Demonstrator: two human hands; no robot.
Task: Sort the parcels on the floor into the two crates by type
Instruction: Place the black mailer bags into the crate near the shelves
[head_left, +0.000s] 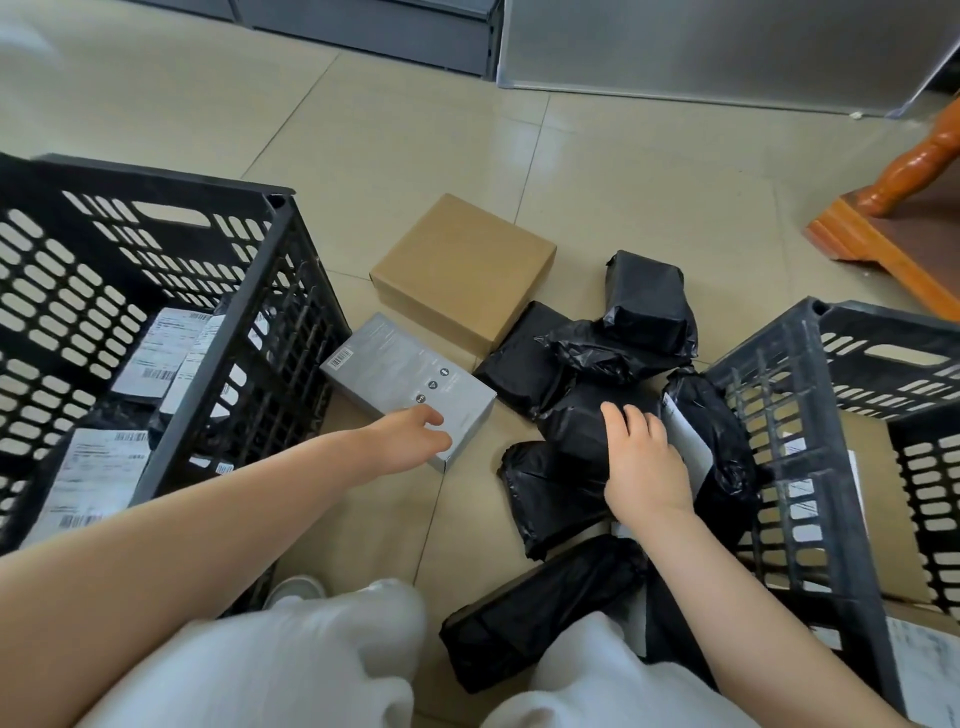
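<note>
Reaching forward, the left hand (415, 436) lies on the near corner of the grey box (408, 387), fingers loosely bent over its top and near edge; whether they have closed into a hold cannot be told. The box lies flat on the floor (415, 130) just beside the left crate (171, 291), its long axis running from the barcode end, far and toward that crate, to the near end under the hand. So the hand sits at one end of the long axis, not across the middle, and the left arm is plainly the nearer one to it.

Right of the grey box, the right hand (644, 467) rests with relaxed fingers spread on top of a black bag (576, 421), pressing rather than pinching it. That bag is part of a heap of black bags between the grey box and the right crate (810, 415). A brown box (462, 270) lies just beyond the grey box, touching or nearly touching its far side.

The left crate already holds black bags with white labels (156, 353), while cardboard shows in the right crate. By that sorting the grey box probably belongs across the heap from where it lies, and the bag under the right hand belongs in the crate on the other side, so each hand is on a parcel bound for the far crate.
</note>
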